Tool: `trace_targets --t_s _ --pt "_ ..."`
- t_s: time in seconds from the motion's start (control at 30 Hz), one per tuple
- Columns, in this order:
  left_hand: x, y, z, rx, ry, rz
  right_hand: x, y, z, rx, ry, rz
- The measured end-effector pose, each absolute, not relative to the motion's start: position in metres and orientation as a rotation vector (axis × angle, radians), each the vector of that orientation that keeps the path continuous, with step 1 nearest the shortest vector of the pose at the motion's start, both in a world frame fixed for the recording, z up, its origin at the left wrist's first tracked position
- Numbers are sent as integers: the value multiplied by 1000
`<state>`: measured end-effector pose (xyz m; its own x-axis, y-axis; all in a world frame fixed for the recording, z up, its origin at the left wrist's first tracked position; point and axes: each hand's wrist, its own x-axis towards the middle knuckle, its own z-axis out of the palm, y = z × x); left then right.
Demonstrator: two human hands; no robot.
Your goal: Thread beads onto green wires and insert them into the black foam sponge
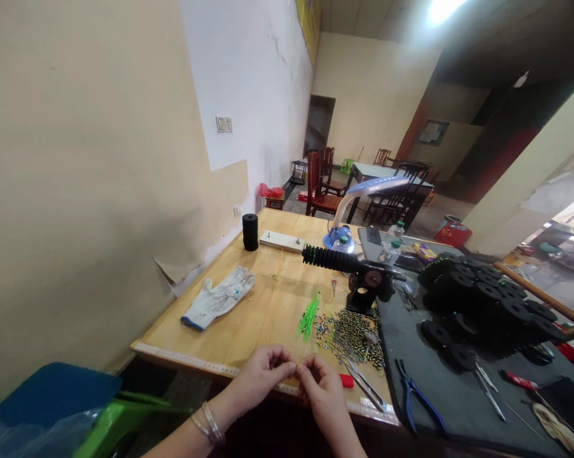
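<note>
My left hand [270, 367] and my right hand [318, 376] meet at the near edge of the wooden table [249, 343]. Thumb and fingers are pinched together on both, tip to tip; whatever lies between them is too small to make out. Just beyond the hands lies a bundle of bright green strands [308, 316]. Beside it spread small coloured beads [324, 328] and a heap of dark, yellow-striped small pieces [356, 334]. A pair of tweezers [366, 385] rests to the right of my right hand, close to a red object [346, 380].
A black clamp-like stand [363, 283] holds a ribbed black roll [329, 257]. A white glove [217, 298] lies at left, a black spool [250, 232] behind it. On the grey mat are blue-handled pliers [418, 401] and stacked black spools [487, 292]. A blue lamp [338, 236] stands at the back.
</note>
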<state>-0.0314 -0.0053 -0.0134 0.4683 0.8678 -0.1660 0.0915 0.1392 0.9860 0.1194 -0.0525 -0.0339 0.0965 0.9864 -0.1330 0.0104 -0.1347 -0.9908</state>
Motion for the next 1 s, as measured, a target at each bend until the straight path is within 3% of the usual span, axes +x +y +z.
trace_targets --t_s 0.33,0.77,1.0 --pt "-33 -7 -9 1220 904 685 116 -46 -35 -1286 -1083 1235" --pt "-58 -2 -5 943 1033 924 131 -47 -37 -1713 -1906 203" --pt "-61 -5 -7 936 1051 965 116 -26 -54 -1733 -1972 38"
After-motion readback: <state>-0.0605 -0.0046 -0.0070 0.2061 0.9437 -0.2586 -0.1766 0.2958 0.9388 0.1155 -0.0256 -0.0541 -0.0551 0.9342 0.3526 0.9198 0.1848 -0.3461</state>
